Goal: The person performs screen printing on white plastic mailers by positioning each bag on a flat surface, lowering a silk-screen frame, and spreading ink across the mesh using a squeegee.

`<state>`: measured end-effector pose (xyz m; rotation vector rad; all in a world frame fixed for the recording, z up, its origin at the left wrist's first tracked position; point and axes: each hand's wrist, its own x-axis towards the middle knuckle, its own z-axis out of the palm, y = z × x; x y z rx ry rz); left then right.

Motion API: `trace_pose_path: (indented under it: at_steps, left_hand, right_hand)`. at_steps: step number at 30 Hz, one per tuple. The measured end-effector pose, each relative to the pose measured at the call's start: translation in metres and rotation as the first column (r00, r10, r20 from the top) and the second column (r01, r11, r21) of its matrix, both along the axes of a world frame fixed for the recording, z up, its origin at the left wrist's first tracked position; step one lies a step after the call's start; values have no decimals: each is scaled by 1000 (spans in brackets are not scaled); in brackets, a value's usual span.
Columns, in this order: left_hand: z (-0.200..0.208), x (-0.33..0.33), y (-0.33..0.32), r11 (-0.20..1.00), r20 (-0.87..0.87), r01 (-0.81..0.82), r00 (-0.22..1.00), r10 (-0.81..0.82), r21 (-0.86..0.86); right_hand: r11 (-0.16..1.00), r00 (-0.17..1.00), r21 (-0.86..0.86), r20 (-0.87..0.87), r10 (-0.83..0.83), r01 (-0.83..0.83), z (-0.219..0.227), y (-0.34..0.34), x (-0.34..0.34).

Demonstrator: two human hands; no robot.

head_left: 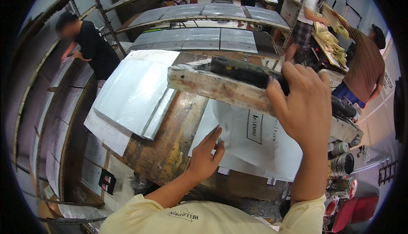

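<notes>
A stained wooden screen-printing frame (221, 87) is raised and seen nearly edge-on. My right hand (302, 108) is closed round its upper edge, with the thumb near a dark bar (244, 70) that lies along it. Below the frame, a white printed sheet or flat bag (259, 157) lies on the worn wooden table (159, 157). My left hand (205, 156) rests on the left part of this sheet, its fingers stretched out. The frame and my right arm hide the sheet's far and right parts. Left of it stands a stack of shiny white sheets (131, 91).
Shelves (199, 19) with flat white pieces run along the back; another rack (55, 119) stands left. One person (91, 45) is at the left rack, two others (308, 13) (363, 64) at back right. Cans (343, 164) and a red seat (355, 212) sit at right.
</notes>
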<state>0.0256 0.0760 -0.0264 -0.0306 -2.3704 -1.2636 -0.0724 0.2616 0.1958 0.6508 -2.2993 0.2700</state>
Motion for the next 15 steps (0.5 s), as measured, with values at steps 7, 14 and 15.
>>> trace_pose_path:
  at_steps: [7,14,15]
  left_hand:
    - [3,-1,-111,947,189,-202,969,157,248]
    - [-18,-21,-316,943,164,-150,981,104,298]
    - [-19,-27,-341,948,166,-167,978,125,269]
  right_hand:
    - [1000,1000,-7,-20,-20,20,10,-2,-13]
    - [995,996,37,-16,-89,90,6,-5,-13]
    - [993,994,60,26,-106,105,9,-6,-11]
